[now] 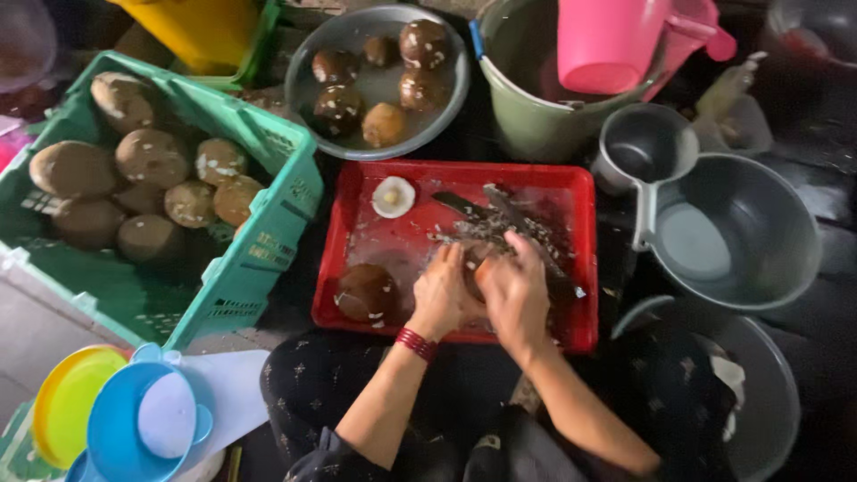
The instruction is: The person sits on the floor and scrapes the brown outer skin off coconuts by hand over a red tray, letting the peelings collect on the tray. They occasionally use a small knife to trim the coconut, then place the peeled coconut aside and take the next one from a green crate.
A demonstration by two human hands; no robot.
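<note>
You sit on a dark floor (821, 196), a glossy red plastic tray (571, 192) at twelve o'clock. Your left hand (439, 295) and right hand (516, 290) wrap fingers around a rough brown coconut (475, 266).

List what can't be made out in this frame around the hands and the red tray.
All in the head view:
- Coconut piece: mostly hidden between the left hand and right hand; its shape is unclear.
- Scraping tool on the red tray: dark and blurred, with its near end behind the right hand.
- Green bucket: contents blocked by the pink jug.
- Grey basin: cut off at the lower right and dim.
</note>
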